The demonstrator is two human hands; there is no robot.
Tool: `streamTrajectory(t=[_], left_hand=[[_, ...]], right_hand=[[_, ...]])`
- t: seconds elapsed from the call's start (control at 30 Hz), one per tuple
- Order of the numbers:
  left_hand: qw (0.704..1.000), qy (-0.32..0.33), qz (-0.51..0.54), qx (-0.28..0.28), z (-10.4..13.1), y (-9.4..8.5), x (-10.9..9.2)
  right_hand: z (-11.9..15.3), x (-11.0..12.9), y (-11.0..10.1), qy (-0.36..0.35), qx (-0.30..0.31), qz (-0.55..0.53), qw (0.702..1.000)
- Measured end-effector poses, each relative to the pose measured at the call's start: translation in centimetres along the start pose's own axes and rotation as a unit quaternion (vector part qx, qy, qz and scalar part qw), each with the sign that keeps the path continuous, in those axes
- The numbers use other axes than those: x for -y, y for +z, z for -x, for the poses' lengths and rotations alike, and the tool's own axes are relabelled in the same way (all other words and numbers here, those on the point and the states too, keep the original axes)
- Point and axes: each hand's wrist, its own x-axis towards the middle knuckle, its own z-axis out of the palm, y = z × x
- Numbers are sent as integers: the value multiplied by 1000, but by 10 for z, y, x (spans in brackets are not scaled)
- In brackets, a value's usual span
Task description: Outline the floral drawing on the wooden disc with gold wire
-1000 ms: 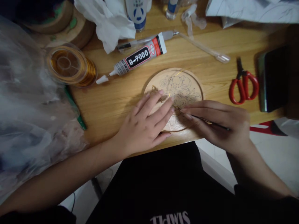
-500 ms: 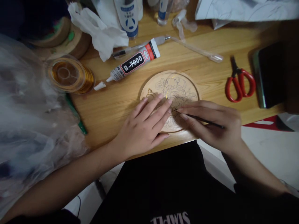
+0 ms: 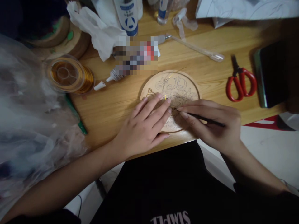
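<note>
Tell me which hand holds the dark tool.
The right hand, pinching the dark tool; the left hand lies spread, partly over the round wooden board.

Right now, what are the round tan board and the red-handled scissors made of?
The round tan board looks like matte wood: warm colour, no glare, though grain isn't clear. The red-handled scissors have plastic-looking handles, slightly shiny; their thin dark blades are probably metal.
</note>
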Motion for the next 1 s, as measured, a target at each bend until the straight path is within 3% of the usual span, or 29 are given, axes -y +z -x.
streamTrajectory(t=[0.3,0.53,0.73,1.0], left_hand=[[1000,0,2,-10,1,1,0],[1000,5,-9,-19,2,2,0],[1000,3,-18,-20,2,2,0],[1000,3,-10,-20,1,2,-1]], right_hand=[[10,14,16,92,-94,-2,991],[18,21,30,110,-150,4,983],[20,20,31,107,-154,11,982],[16,11,19,21,-101,27,994]])
